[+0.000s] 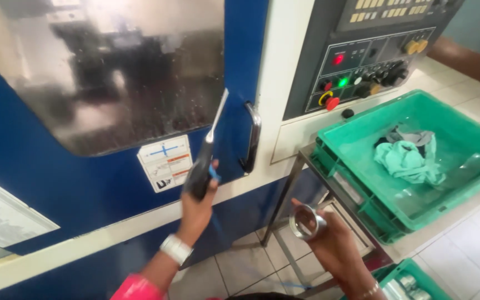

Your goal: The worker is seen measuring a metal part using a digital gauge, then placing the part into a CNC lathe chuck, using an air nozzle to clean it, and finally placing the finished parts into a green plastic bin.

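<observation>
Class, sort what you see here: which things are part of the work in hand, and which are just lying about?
In hand:
- left hand holding a black nozzle tool up by the blue machine door
- right hand holding a metal ring

Lying about:
- green crate with crumpled cloths
- control panel
- door handle
- metal parts in a lower crate

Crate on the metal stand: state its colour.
The crate is green, holding crumpled cloths; the head view shows it.
</observation>
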